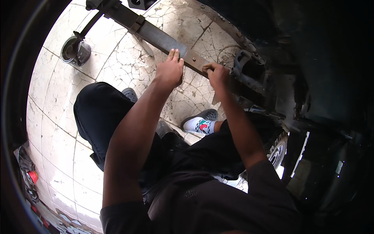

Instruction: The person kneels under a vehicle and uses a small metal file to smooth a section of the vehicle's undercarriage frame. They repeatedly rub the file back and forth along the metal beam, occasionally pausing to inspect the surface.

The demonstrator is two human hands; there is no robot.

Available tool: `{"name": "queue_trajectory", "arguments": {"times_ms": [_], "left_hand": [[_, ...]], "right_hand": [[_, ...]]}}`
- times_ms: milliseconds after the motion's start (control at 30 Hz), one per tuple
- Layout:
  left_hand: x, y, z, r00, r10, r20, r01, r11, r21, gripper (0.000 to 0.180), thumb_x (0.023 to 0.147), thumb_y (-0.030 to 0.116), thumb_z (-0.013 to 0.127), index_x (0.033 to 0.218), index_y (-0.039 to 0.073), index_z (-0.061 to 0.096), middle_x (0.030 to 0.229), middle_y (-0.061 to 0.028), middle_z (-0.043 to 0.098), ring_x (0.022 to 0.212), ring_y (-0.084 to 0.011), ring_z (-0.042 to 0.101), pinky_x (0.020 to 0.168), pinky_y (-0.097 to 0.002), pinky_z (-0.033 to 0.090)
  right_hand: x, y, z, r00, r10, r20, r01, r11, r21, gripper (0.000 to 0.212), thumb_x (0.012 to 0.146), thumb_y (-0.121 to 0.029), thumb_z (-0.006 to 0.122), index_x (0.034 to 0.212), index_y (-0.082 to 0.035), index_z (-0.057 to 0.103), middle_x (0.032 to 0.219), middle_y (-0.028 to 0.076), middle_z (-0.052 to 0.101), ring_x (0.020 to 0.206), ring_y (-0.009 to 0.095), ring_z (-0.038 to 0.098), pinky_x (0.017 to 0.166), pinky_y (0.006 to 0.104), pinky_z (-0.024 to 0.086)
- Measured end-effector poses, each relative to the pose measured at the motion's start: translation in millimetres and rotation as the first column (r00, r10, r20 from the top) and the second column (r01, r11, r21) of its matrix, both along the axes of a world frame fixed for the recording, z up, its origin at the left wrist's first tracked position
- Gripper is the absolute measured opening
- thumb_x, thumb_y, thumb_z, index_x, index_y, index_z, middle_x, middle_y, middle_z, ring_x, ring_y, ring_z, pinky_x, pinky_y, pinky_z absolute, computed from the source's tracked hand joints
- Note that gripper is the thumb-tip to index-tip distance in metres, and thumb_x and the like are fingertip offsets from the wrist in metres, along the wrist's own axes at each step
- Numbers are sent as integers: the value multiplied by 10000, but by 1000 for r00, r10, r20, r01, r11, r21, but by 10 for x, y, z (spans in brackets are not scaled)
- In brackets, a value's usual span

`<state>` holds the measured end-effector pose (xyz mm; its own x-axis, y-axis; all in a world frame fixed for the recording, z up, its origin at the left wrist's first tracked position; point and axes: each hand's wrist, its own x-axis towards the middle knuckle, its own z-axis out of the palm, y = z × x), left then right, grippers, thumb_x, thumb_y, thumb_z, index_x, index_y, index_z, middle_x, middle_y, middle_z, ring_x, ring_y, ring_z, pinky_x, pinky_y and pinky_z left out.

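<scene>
A long flat metal bar (156,34), like a leaf spring, runs slantwise from the upper left toward the dark right side. Its middle stretch is bright bare metal, while the part nearer my right hand is brownish and carries a small bolt (194,59). My left hand (170,69) rests with its fingers stretched out on the bar's near edge, holding nothing. Closed fingers of my right hand (219,75) press a small brown piece (206,68) against the bar; whether it is sandpaper or cloth I cannot tell. A metal clip (137,24) wraps the bar farther left.
An open metal can (76,51) with dark contents stands on the cracked tile floor (113,66) at left. Beside the bar's right part lies a grey hollow housing (247,68). Dark bulky machinery (327,78) closes in on the right. My shoes straddle the floor below the bar.
</scene>
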<state>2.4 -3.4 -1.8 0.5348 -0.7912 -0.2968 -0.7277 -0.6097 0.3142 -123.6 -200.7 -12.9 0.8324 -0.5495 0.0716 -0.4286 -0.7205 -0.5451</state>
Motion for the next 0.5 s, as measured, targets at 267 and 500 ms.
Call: {"name": "queue_trajectory", "arguments": {"times_ms": [267,500], "left_hand": [[-124,-50,84,998,67,-3,-67,998,3,545,1018,163,499,1549,41,474,1722,-198,244,1613,-321,212,1157,-537,433],[-177,-115,89,997,32,70,-34,999,35,532,1093,232,329,1570,20,435,1739,-140,247,1614,-272,221,1115,-526,434]], "right_hand": [[22,93,93,997,55,-47,-54,998,24,165,799,34,742,914,-67,805,825,135,774,813,246,783,753,343,599],[226,-121,200,996,-71,-60,72,997,21,160,833,-38,786,971,-110,823,904,120,791,843,256,777,782,355,587]]}}
